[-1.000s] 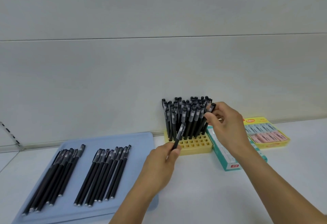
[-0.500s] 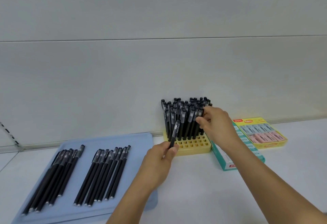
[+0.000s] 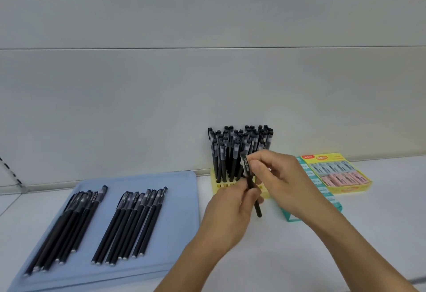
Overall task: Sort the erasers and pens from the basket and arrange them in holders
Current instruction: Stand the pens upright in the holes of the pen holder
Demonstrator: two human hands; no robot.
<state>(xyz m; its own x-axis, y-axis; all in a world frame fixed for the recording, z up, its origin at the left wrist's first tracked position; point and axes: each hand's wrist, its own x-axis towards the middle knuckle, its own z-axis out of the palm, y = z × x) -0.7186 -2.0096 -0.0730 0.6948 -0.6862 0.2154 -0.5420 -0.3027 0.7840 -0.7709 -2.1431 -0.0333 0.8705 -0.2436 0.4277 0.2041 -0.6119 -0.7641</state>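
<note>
as both hands meet, fingers [image 3: 250,193] pinch pen [image 3: 251,185].

We are looking at a pale white surface [image 3: 265,268] spreading beneath the hands [image 3: 283,181] and running out to both sides of them. Beyond the hands, a plain grey wall [image 3: 207,95] is rising from the surface's far edge, and a thin horizontal seam [image 3: 138,49] is crossing it high above them. Far to the left of the hands, a slim white rail [image 3: 10,171] with dark slots is slanting down towards the wall's base.
</note>
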